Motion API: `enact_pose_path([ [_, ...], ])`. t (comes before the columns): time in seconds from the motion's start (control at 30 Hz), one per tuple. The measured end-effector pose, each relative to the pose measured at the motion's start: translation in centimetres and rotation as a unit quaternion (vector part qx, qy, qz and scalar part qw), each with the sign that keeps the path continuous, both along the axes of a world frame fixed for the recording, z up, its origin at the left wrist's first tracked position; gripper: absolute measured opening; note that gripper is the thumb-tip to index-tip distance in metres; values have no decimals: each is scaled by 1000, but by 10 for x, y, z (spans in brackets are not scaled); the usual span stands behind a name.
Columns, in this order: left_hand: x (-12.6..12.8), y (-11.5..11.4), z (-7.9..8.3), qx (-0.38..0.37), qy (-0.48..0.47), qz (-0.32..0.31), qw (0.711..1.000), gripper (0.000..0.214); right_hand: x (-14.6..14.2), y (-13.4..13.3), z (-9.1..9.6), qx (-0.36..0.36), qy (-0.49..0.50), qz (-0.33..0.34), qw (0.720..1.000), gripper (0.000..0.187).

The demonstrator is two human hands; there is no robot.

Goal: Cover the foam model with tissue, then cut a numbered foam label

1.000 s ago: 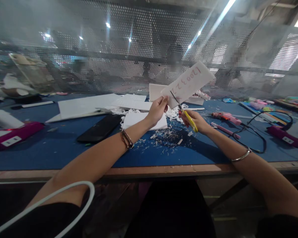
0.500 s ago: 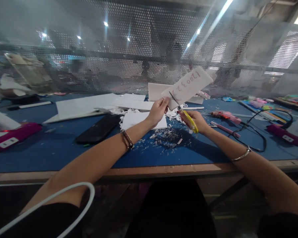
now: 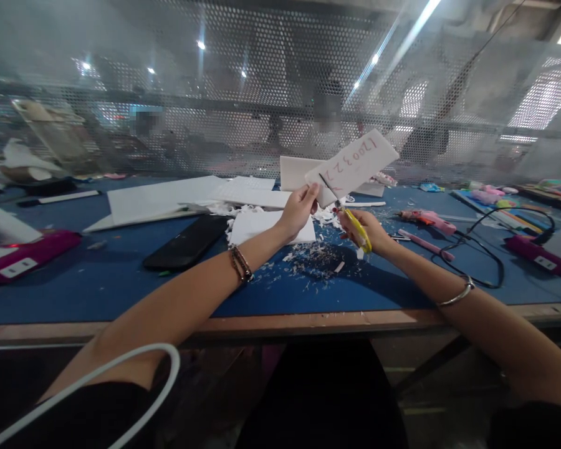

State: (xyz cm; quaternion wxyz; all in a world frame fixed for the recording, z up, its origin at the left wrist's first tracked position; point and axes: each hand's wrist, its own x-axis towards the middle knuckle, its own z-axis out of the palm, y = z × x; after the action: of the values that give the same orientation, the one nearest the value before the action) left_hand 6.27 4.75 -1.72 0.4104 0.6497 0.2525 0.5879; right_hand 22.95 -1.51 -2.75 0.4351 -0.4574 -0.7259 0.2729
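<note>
A white card-like strip (image 3: 362, 161) with reddish handwritten digits is held up above the table, slanting up to the right. My left hand (image 3: 300, 209) pinches its lower left end between thumb and fingers. In my right hand (image 3: 367, 227) is a pair of scissors (image 3: 358, 229) with yellow handles, my fingers wrapped round them. The dark blade lies across the face of the strip near its lower end; the other blade is not visible. Beneath both hands, small white and pinkish scraps (image 3: 325, 259) are scattered on the blue table (image 3: 271, 293).
White sheets (image 3: 163, 198) and a black phone (image 3: 187, 242) lie to the left. A purple power strip (image 3: 37, 255) is at far left. Rightward are a pink glue gun (image 3: 427, 219) with a black cable and another purple block (image 3: 542, 254). A perforated screen (image 3: 243, 125) stands behind.
The strip has tilted slightly, its far upper end a little lower. Both hands keep nearly the same place and hold.
</note>
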Motion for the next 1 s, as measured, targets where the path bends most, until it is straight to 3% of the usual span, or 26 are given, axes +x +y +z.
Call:
enact_pose_path([
  [0.23,4,-6,-2,-5,20,-5,1000,44,4,8,-7,9,6,15,1000,52],
  [0.43,4,-10,-1,2,35,-12,999,47,2,3,0,2,12,21,1000,58],
  [0.8,4,-7,-5,16,29,-10,999,48,3,-2,0,15,-16,-24,999,59],
  [1.0,5,-12,-3,9,46,-27,999,45,5,1,-1,0,-27,14,1000,59],
])
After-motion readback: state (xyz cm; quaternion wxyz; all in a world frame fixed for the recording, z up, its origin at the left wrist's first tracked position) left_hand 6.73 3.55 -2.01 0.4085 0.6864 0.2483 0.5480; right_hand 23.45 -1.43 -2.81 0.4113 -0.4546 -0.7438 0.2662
